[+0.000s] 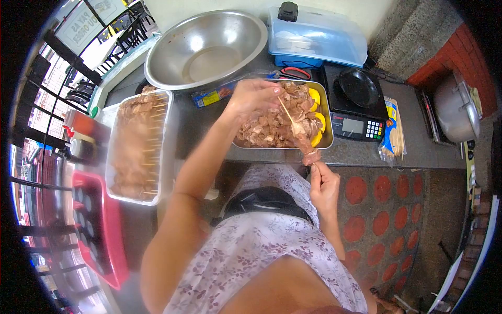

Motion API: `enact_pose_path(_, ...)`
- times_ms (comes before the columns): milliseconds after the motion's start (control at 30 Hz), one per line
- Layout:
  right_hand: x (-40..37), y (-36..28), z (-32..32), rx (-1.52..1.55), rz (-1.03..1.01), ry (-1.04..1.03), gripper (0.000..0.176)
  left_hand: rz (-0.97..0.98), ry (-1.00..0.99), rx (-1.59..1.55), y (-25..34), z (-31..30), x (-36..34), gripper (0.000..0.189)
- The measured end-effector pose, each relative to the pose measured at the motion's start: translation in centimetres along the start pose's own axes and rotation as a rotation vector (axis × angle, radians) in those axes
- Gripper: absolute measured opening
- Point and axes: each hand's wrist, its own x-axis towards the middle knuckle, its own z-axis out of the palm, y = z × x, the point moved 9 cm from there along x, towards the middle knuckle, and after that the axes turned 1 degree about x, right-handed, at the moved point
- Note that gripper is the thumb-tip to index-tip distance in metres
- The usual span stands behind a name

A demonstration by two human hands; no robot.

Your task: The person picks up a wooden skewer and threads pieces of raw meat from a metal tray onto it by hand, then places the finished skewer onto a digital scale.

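Note:
A wooden skewer (285, 109) with pieces of raw meat (308, 153) threaded on its lower part slants across the metal tray's front edge. My left hand (255, 98) is over the tray, its fingers closed at the skewer's bare upper end. My right hand (324, 184) is closed at the lower end, thumb and finger pinching right at the lowest piece of meat. Under the skewer, the metal tray (331, 137) holds a heap of cut raw meat (265, 125). Yellow rounded pieces (316, 119) lie along the tray's right side.
A white tub (157, 198) of skewered meat stands left, near sauce bottles (78, 125) and a pink tray (117, 261). Behind are a large steel bowl (256, 34), a blue lidded box (334, 42) and scissors (295, 72). Right are a scale (353, 126), packaged skewers (395, 131) and a pot (452, 112).

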Motion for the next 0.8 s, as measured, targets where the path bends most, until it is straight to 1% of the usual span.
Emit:
enact_pose_path(33, -0.1, 0.2, 0.2, 0.002, 0.040, -0.013, 0.011, 0.001, 0.002, -0.001, -0.1, 0.0, -0.1, 0.025)
enact_pose_path(67, -0.1, 0.3, 0.4, 0.002, 0.038, -0.015, 0.011, 0.000, 0.009, -0.003, -0.2, 0.1, -0.2, 0.028)
enact_pose_path(133, -0.2, -0.1, 0.6, 0.054, -0.044, 0.014, 0.014, -0.003, 0.014, -0.005, -0.3, 0.3, -0.6, 0.032)
enact_pose_path(233, -0.2, 0.0, 0.7, 0.046, -0.033, 0.019, 0.014, 0.004, 0.016, -0.015, 0.0, 0.4, -0.8, 0.031)
enact_pose_path(333, -0.3, 0.3, 1.0, 0.062, -0.023, 0.013, 0.014, 0.029, -0.037, -0.004, -0.5, 0.5, -0.4, 0.037)
enact_pose_path(400, -0.2, 0.0, 1.2, 0.075, -0.033, 0.021, 0.014, 0.032, -0.050, -0.356, -1.0, 1.0, -0.1, 0.043)
enact_pose_path(433, -0.1, -0.2, 1.2, 0.089, -0.043, 0.030, 0.014, 0.037, -0.053, -0.356, -0.8, 1.2, -0.3, 0.043)
enact_pose_path(500, -0.1, -0.1, 1.6, 0.085, -0.063, 0.031, 0.014, -0.212, -0.140, -0.660, -2.3, 3.0, -1.2, 0.045)
enact_pose_path(533, -0.1, -0.2, 1.7, 0.083, -0.079, 0.028, 0.015, -0.209, -0.143, -0.661, -2.5, 3.0, -1.0, 0.045)
enact_pose_path(600, -0.2, -0.1, 2.1, 0.065, -0.054, 0.011, 0.016, -0.130, -0.166, -0.581, -2.3, 2.8, -0.8, 0.038)
enact_pose_path(633, -0.1, -0.2, 2.3, 0.066, -0.063, 0.012, 0.017, -0.124, -0.167, -0.582, -2.1, 2.9, -0.8, 0.038)
enact_pose_path(700, 0.4, -0.7, 2.1, 0.067, -0.087, 0.014, 0.018, 0.014, -0.099, -0.390, -0.3, 2.1, -0.9, 0.033)
enact_pose_path(767, 1.1, -1.2, 2.4, 0.052, -0.007, -0.069, 0.018, 0.059, -0.085, -0.395, 1.1, 2.1, -1.1, 0.032)
enact_pose_path(800, 1.7, -2.2, 2.3, 0.055, -0.016, -0.071, 0.018, 0.088, -0.071, -0.403, 1.8, 2.1, -1.2, 0.031)
